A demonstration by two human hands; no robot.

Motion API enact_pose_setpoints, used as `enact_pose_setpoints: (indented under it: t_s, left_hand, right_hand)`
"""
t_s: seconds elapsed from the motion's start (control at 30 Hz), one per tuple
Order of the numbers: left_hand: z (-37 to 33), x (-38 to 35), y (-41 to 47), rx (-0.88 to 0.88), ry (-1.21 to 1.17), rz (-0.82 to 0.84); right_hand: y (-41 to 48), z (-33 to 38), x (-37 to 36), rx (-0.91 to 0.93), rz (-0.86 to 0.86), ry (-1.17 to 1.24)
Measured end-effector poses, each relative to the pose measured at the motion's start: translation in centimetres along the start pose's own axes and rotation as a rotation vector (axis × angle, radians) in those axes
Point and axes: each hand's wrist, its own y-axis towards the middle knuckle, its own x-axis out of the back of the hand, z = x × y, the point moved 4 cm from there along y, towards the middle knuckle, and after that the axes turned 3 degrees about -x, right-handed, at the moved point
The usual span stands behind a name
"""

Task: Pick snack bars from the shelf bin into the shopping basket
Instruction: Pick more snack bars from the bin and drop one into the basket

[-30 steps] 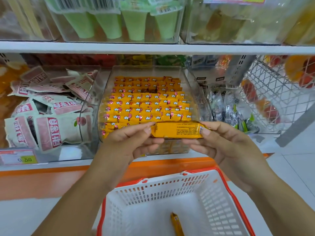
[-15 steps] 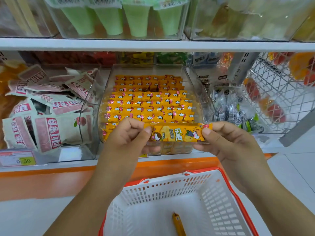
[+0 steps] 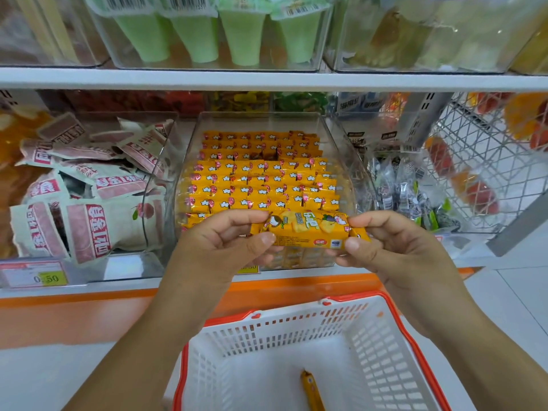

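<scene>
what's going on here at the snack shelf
A person holds one yellow-wrapped snack bar by its ends, the left hand pinching one end and the right hand the other, in front of the clear plastic shelf bin packed with matching bars. Below, the white plastic shopping basket with a red rim has one yellow bar in it.

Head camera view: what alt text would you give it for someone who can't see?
A left hand and right hand pinch the ends of a yellow snack bar, held level before a clear bin packed with matching bars. Below sits a white, red-rimmed basket with one bar already inside.
</scene>
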Motion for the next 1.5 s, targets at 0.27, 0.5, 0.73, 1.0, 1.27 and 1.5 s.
enact_pose_setpoints:
  t_s: [0.27, 0.5, 0.73, 1.0, 1.27, 1.5]
  left_hand:
    - [0.3, 0.7, 0.1, 0.034, -0.005, 0.003]
    - [0.5, 1.0, 0.2, 0.100, -0.043, 0.102]
    - [0.6, 1.3, 0.2, 0.060, 0.048, 0.028]
    - [1.0, 0.3, 0.1, 0.057, -0.036, -0.026]
    - [0.0, 0.4, -0.3, -0.022, -0.032, -0.094]
    - [0.3, 0.6, -0.1, 0.046, -0.058, -0.041]
  right_hand:
    - [0.1, 0.4, -0.4, -0.023, -0.011, 0.051]
    - [0.3, 0.0, -0.2, -0.121, 0.035, 0.190]
    - [0.4, -0.4, -0.2, -0.091, 0.020, 0.080]
    - [0.5, -0.8, -0.5, -0.037, 0.007, 0.147]
    - [-0.1, -0.3, -0.9, 0.070, -0.074, -0.009]
    - [0.1, -0.7, -1.0, 0.018, 0.018, 0.041]
